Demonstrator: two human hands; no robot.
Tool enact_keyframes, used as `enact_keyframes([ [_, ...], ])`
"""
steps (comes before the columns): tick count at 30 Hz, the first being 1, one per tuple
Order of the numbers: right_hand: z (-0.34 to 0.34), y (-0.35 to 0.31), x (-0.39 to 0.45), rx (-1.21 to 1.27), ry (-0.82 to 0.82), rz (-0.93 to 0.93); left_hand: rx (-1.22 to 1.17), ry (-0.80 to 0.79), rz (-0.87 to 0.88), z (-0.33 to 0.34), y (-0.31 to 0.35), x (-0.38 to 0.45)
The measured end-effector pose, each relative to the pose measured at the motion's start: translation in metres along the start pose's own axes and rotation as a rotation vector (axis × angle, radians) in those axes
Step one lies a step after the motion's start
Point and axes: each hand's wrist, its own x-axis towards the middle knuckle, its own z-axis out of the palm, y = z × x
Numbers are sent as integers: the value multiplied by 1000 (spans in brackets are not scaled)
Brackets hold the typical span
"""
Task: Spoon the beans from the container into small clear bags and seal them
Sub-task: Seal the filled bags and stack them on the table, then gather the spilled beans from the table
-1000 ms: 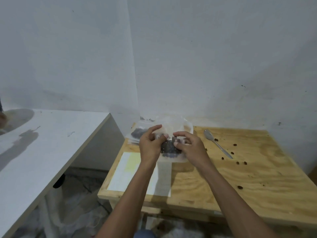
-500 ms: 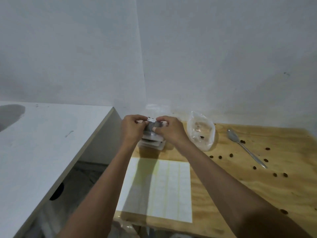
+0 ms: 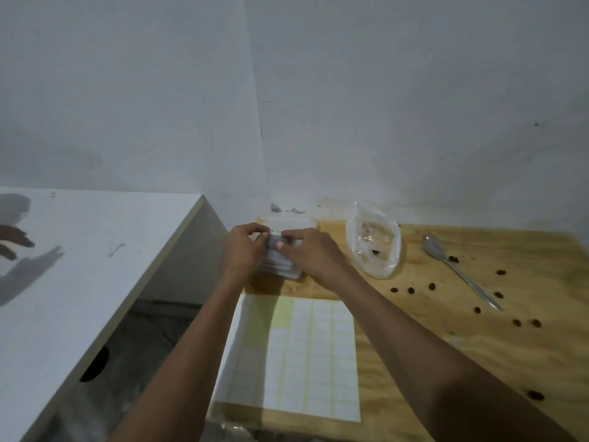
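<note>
Left hand (image 3: 243, 250) and right hand (image 3: 310, 255) pinch the top edge of one small filled bag (image 3: 276, 245) between curled fingers. It sits atop a stack of bags (image 3: 280, 269). The bean container (image 3: 374, 247) stands right of the grip, the spoon (image 3: 459, 271) farther right.

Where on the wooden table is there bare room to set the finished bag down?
Bare wood lies between the label sheet and the scattered beans, below the large plastic bag. The far left corner is crowded: both hands, left hand and right hand, hold the small bag over a stack of bags. Around the spoon, beans dot the wood.
</note>
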Motion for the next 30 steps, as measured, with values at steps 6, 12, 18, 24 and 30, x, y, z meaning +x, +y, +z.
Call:
enact_keyframes([
  [6, -16, -4, -11, 67, 69, -22, 53, 18, 59, -11, 13, -12],
  [12, -55, -2, -29, 126, 184, -25, 162, 156, 194, -17, 48, -27],
  [18, -115, 27, -71, 106, 255, -35, 80, 112, 341, 13, 97, -70],
  [24, -160, 86, -138, 23, 159, 49, -6, -76, 434, 62, 115, -146],
  [30, -163, 125, -207, -136, -130, 213, 182, -235, 481, 91, 114, -213],
])
